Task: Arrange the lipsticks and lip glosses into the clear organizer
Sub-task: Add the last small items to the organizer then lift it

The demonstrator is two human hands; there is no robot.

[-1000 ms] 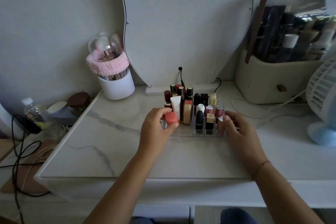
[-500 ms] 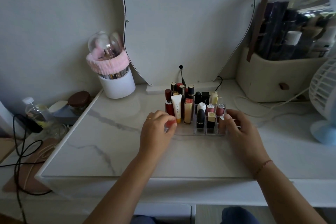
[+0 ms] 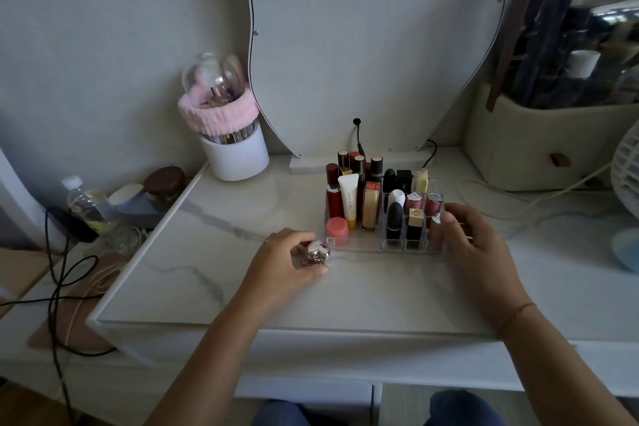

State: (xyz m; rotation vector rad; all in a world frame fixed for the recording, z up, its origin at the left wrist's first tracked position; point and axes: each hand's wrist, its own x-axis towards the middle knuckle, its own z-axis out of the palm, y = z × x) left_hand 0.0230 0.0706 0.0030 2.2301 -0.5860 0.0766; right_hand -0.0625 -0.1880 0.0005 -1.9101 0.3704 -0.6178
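Observation:
The clear organizer (image 3: 366,247) stands on the marble tabletop (image 3: 380,290), filled with several upright lipsticks and glosses. A pink-capped lip product (image 3: 337,227) sits in its front-left slot, beside a white tube (image 3: 348,195). My left hand (image 3: 283,263) rests on the table just left of the organizer's front corner, its fingers curled around a small white and gold charm (image 3: 315,252). My right hand (image 3: 473,242) grips the organizer's right end, with the thumb at the front-right slot.
A white brush holder (image 3: 235,156) with a pink band stands at the back left, and a mirror (image 3: 373,45) behind the organizer. At the right are a beige bag (image 3: 539,142) and a white fan (image 3: 627,166). A water bottle (image 3: 86,204) and cables (image 3: 58,270) lie off the left edge.
My left hand lowered the pink-capped product into the front-left slot, let go of it and drew back to the table. My right hand stayed on the organizer.

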